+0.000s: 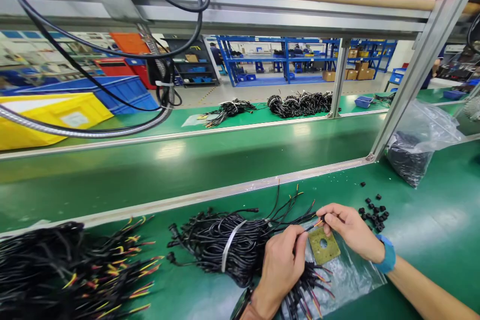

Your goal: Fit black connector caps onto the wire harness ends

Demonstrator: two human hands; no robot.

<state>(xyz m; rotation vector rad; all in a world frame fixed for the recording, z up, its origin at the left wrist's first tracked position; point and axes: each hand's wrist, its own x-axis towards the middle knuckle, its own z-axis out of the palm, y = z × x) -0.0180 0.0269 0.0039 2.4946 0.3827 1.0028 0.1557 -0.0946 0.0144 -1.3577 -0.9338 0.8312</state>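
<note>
Blue shelving (287, 62) on pale floor (197, 96), cardboard boxes (351, 74) low toward right; metal post (414, 67); glossy green worktop (438, 225).

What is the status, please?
Left hand: pinching thin black cable. Right hand: holding small black piece at cable's coloured wires. Close by: square, holed yellowish plate.

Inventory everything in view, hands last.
Square plate: one, yellowish, on plastic sheet
Plastic sheet: one, clear, on bench
Held cable: one, black, above plate
Tied cable bundle: one, black, bench centre
Cable pile: one, black, bench left
Small parts: many, black, bench right
Filled bag: one, clear, beside post
Far cables: several, black, farther back
Bins: several, mixed colours, left and overhead
Shelving: several, blue, background
Left hand: one, on held cable
Right hand: one, blue wristband, at cable's end
</note>
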